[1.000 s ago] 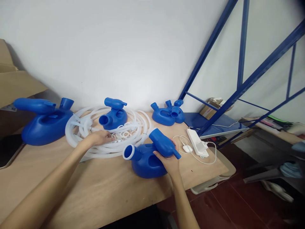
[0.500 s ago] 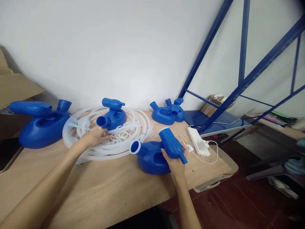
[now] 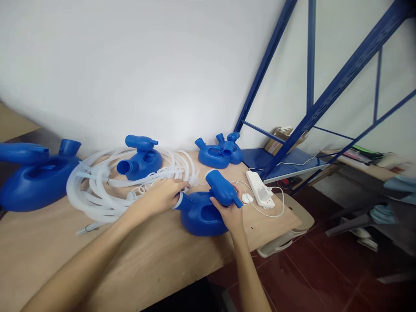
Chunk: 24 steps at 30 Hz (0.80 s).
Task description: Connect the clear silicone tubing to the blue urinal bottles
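The jug (image 3: 204, 222) sits on the counter (image 3: 156, 264) near its front edge, neck pointing left, between the person's two hands. Above its right part is the blue spout (image 3: 221, 187), tilted, its wide white-rimmed end up and left, its narrow tip down and right. The right hand (image 3: 231, 211) has its grip closed around the spout, thumb on the near side and fingers behind. The left hand (image 3: 165, 194) is at the neck, fingers bent over the white ring (image 3: 177, 200) on its mouth; how far open its grip is, and whether it has hold of the ring, I cannot tell.

Left of the jug lies a coil of clear tubing (image 3: 92, 196), with a second jug (image 3: 150, 164) amid it. A third jug (image 3: 40, 184) stands at far left. Two more jugs (image 3: 212, 157) sit close together by the wall. The power strip (image 3: 256, 184) lies on the right, a cable beside it.
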### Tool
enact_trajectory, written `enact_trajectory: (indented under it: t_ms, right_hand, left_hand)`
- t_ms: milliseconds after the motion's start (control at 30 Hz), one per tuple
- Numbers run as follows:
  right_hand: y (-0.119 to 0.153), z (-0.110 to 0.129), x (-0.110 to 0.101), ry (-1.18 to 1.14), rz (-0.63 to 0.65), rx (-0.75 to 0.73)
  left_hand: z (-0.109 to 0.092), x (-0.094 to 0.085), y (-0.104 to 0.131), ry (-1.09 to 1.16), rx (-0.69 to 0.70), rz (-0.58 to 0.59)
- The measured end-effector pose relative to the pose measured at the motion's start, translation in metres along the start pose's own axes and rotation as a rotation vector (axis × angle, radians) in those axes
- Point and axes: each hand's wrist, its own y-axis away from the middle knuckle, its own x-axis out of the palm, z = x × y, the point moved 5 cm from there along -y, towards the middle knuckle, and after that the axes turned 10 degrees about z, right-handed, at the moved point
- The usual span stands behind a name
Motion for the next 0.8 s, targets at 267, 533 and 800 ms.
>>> enact_trajectory:
  t_ms: [267, 533, 800]
  right_hand:
    - [0.022, -0.029, -0.025, 0.026, -0.136, 0.081]
    - [0.021, -0.034, -0.027, 0.024, -0.122, 0.071]
    - [0.019, -0.034, -0.028, 0.063, -0.174, 0.046]
  left_hand:
    - [-0.008, 0.004, -0.029, 0.178, 0.249, 0.229]
    - [0.006, 0.016, -0.001, 0.235, 0.119, 0.243]
    - [0.019, 0.049, 0.027, 1.058, -0.119, 0.278]
